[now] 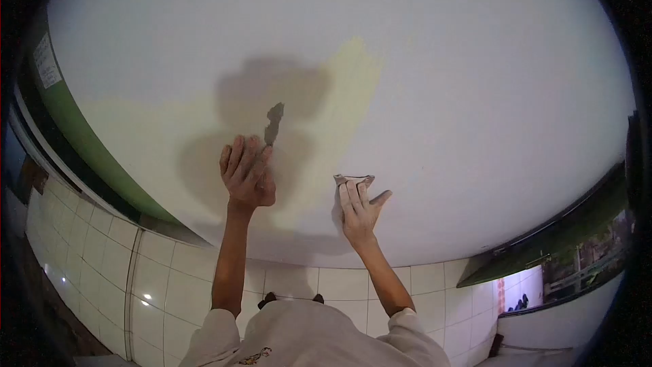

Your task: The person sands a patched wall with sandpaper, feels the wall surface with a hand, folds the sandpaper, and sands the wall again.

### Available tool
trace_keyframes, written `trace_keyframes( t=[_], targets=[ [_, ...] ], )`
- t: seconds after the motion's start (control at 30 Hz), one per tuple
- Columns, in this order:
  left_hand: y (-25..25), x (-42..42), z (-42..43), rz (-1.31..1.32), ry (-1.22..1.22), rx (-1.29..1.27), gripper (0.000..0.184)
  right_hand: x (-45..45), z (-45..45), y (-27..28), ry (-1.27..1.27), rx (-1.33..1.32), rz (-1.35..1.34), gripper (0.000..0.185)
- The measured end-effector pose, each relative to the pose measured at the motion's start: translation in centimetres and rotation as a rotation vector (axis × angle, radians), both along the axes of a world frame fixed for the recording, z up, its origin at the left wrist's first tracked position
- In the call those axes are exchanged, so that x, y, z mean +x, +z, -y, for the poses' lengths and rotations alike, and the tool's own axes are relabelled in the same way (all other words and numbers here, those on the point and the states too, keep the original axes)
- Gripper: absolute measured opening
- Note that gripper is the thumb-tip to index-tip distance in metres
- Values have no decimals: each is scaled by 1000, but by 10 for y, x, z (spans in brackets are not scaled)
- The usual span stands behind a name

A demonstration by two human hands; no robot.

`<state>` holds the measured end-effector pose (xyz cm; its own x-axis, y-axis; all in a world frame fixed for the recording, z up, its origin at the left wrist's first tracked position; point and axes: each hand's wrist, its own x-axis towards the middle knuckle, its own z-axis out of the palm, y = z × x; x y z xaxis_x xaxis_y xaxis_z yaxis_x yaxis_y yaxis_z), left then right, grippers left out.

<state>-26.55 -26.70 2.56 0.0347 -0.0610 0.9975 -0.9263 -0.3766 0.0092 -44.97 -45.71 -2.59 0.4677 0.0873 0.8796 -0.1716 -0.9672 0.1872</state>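
My right hand (360, 212) presses a folded piece of sandpaper (355, 180) flat against the white wall (462, 109). Its fingers lie over the sheet and the thumb sticks out to the right; dust whitens the fingertips. To the left, my left hand (246, 173) is against or very close to the wall, fingers stretched out and holding nothing. Just above its fingertips is a dark, ragged chipped patch (274, 124). Around that hand runs a pale yellow area (153, 126) of the wall, partly under my shadow.
A green-edged frame (88, 132) with a paper notice (47, 61) borders the wall at left. White floor tiles (292, 278) lie below, with my feet close to the wall. At right is a dark green ledge (536, 251), with a doorway and shoes (521, 302) beyond.
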Motion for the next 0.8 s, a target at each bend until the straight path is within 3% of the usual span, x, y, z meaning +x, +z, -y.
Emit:
trace_keyframes(
  t=[0.1,0.3,0.37,0.43,0.53,0.73,0.8],
  targets=[
    [2,-3,1,1,-9,-4,42,8,-5,48,24,1,95,45],
    [-1,0,1,-12,4,21,43,33,-11,229,-90,-81,222,45],
    [1,-1,0,-12,4,16,43,35,-16,247,-81,-94,250,47],
    [1,-3,1,-16,5,6,42,31,-26,244,73,55,227,58],
    [0,-1,1,-21,13,9,42,25,-25,200,63,119,126,68],
    [-3,0,2,6,12,-4,45,6,-16,32,-33,59,-68,63],
    [3,-4,3,12,2,-6,46,6,-12,22,-42,-2,-91,63]
  ],
)
